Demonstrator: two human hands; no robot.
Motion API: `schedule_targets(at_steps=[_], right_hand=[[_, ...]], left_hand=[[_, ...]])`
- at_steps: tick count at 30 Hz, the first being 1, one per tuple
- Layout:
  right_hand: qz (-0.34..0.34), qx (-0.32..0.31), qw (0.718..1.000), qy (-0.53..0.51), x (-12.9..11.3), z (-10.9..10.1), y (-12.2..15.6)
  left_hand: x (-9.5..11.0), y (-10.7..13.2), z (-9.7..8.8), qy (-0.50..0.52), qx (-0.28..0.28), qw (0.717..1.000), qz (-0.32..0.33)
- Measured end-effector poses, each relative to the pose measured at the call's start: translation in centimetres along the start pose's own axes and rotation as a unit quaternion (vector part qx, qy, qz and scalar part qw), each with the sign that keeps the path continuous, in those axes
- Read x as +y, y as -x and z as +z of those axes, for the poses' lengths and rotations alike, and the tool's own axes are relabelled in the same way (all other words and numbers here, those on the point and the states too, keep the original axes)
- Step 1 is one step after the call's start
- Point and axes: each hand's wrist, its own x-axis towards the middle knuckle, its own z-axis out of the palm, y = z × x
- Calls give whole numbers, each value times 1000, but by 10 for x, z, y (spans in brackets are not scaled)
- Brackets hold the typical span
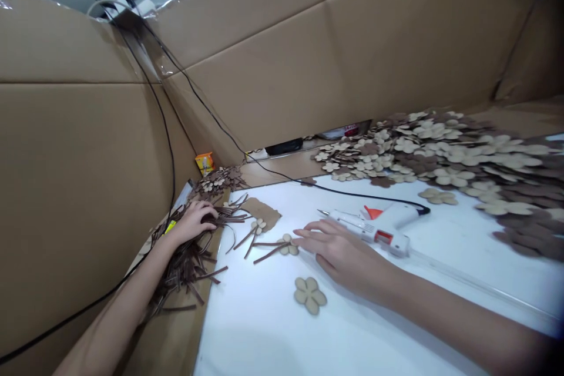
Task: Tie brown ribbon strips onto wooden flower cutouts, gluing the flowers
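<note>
My left hand point(197, 222) is at a pile of thin dark-brown strips point(189, 270) on the left, its fingers bent round some of them. Over the white board my right hand point(339, 249) lies palm down, fingers stretched out. Its fingertips touch the edge of a beige five-petal flower cutout point(288, 245) that has two brown strips joined to it. A smaller beige flower point(258, 225) with strips lies farther back. Nearer to me is a plain beige flower point(310, 295). Just behind my right hand, a white hot glue gun point(370, 226) with an orange trigger rests on its side.
Beige and brown flower cutouts point(462, 155) are heaped at the back right of the white board point(247, 329). A black cable point(211, 114) crosses to the glue gun. Cardboard walls point(352, 53) enclose the area. A brown scrap point(263, 214) and an orange box point(204, 163) lie toward the back.
</note>
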Motion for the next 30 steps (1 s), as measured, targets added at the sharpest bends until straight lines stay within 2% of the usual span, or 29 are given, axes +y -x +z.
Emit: schedule_targets(at_steps=[6, 9, 16, 19, 22, 24, 27, 30], right_hand=[[5, -9, 1000, 2, 2, -5, 0], [9, 3, 1000, 22, 5, -8, 0], [-1, 28, 999, 47, 11, -10, -1], [-3, 37, 998, 48, 12, -8, -1], [11, 48, 998, 34, 13, -7, 0], [48, 59, 997, -2, 9, -10, -1], [148, 62, 980, -120, -1, -20, -3], [221, 36, 923, -312, -11, -31, -6]], left_hand=[[1, -5, 3, -13, 22, 1000, -3], [2, -5, -3, -23, 53, 998, -10], [-4, -5, -43, -47, 206, 971, -110], [0, -8, -61, -39, 257, 956, -138], [21, -12, -73, -8, 295, 945, -140], [46, -14, -73, 34, 286, 950, -121], [93, -13, -61, 123, 210, 967, -70], [139, -9, -43, 207, 136, 968, -29]])
